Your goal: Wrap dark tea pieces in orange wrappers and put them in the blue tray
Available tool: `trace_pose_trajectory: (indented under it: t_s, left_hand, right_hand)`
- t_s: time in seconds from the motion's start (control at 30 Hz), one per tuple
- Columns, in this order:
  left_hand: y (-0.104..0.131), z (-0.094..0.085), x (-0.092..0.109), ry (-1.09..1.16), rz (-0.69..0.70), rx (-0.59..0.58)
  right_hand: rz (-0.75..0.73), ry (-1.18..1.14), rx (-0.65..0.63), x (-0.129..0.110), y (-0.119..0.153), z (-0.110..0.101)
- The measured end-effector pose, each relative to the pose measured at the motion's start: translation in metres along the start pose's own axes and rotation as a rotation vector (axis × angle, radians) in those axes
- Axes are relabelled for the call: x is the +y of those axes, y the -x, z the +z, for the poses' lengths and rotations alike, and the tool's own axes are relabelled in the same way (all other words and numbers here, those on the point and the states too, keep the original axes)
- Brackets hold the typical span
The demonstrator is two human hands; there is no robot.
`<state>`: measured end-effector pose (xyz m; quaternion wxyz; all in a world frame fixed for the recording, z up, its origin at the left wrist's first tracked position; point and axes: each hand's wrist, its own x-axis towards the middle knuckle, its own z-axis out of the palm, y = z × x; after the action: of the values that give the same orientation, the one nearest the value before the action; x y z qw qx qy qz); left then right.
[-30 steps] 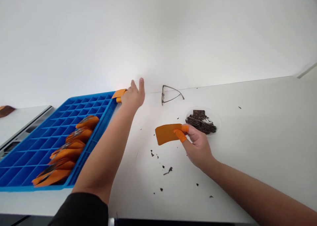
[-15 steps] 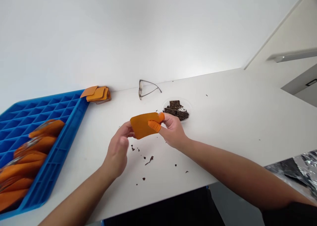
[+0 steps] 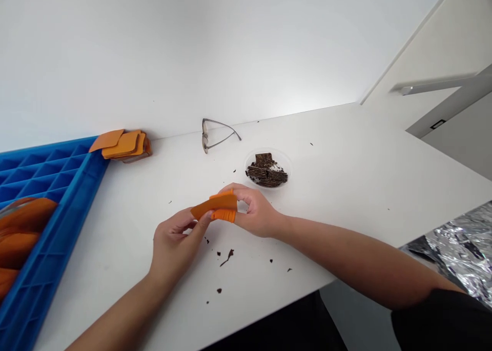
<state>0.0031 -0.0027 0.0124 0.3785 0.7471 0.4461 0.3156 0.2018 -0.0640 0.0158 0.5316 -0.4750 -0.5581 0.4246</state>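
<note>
Between both hands is a small flat orange packet [image 3: 213, 204], held tilted so that mostly its narrow side faces me. My left hand [image 3: 175, 243] is closed on its left end, with the thumb on the near side. My right hand [image 3: 261, 215] grips the right end; orange finger cots cover its thumb and forefinger. Just beyond the hands stands a shallow clear plastic dish [image 3: 289, 170]. In it lie thin dark brown slabs [image 3: 265, 176] lined up in rows, and one flat square piece [image 3: 263, 160]. What the packet holds, if anything, is hidden.
A blue compartment tray [image 3: 67, 243] with orange pouches [image 3: 23, 243] stands at left. Several orange packets [image 3: 128, 144] are stacked at its far corner. Glasses [image 3: 206, 136] lie near the wall. Dark crumbs [image 3: 227, 257] dot the white table [image 3: 346, 161]. Silver foil [image 3: 461, 248] is at right.
The packet has turned from broad side facing me to nearly edge-on and come slightly lower. My left thumb has closed onto it. The view has shifted a little to the right.
</note>
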Motion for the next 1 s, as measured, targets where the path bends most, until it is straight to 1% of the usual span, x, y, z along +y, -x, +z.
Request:
trace_pose_trajectory:
  t_s: [0.07, 0.17, 0.27, 0.33, 0.43, 0.63, 0.77, 0.87, 0.93, 1.0]
  left_hand:
    - [0.001, 0.000, -0.001, 0.005, 0.038, -0.023]
    - [0.003, 0.000, -0.001, 0.065, 0.041, -0.030]
    - [0.001, 0.000, -0.002, 0.210, 0.033, -0.030]
    - [0.000, 0.000, -0.004, 0.331, 0.072, -0.033]
    - [-0.001, 0.001, -0.007, 0.429, 0.154, -0.035]
    - [0.002, 0.005, -0.010, 0.452, 0.214, -0.079]
    - [0.001, 0.006, -0.008, 0.458, 0.198, -0.082]
    - [0.001, 0.006, -0.008, 0.474, 0.184, -0.106]
    - [0.003, 0.006, -0.009, 0.481, 0.197, -0.133]
    - [0.005, 0.006, -0.009, 0.495, 0.231, -0.160]
  right_hand:
    - [0.003, 0.015, 0.011, -0.001, 0.001, 0.000]
    - [-0.023, 0.029, 0.034, -0.002, 0.001, -0.001]
    - [-0.056, 0.068, 0.131, -0.005, 0.000, -0.005]
    - [-0.088, 0.114, 0.194, -0.007, -0.001, -0.007]
    - [-0.126, 0.156, 0.223, -0.011, 0.000, -0.010]
    - [-0.132, 0.127, 0.181, -0.017, 0.004, -0.006]
    - [-0.104, 0.090, 0.148, -0.019, 0.007, -0.003]
    - [-0.093, 0.083, 0.118, -0.018, 0.008, -0.002]
    - [-0.129, 0.109, 0.090, -0.017, 0.009, -0.001]
    - [-0.245, 0.151, 0.031, -0.015, 0.011, 0.000]
